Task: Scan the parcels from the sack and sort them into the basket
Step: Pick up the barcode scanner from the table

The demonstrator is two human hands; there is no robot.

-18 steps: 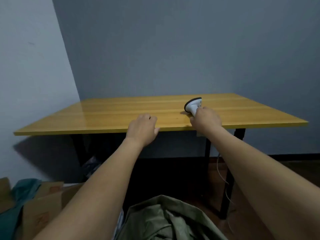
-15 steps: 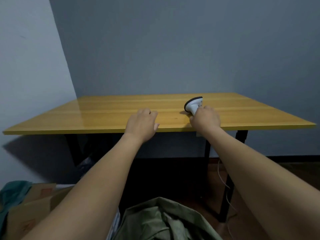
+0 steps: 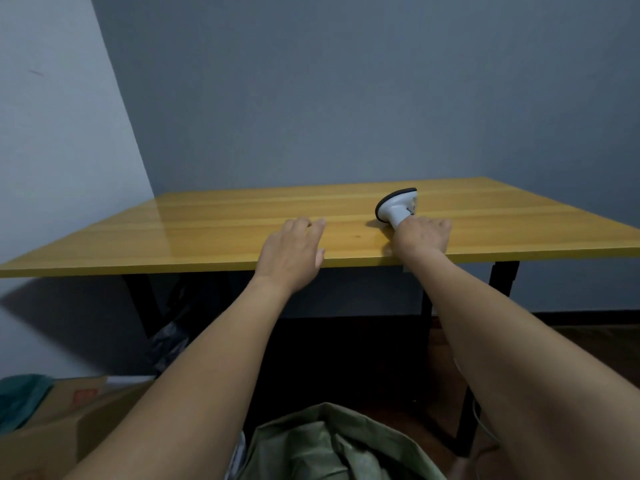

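Left hand (image 3: 291,252) lies released, fingers relaxed, on the near edge of the table (image 3: 207,230). Right hand (image 3: 420,235) grasps the handle of the scanner (image 3: 394,204), whose head stands just beyond the knuckles. The sack (image 3: 332,445) sits well below and behind both hands, between the forearms; its axis cannot be judged, and no parcel shows. The free left hand is judged better placed to reach down. A cardboard box (image 3: 79,410) lies low, left of the left arm; no basket in view

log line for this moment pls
left hand: flat on table edge | right hand: holds scanner on table | sack: below, near person
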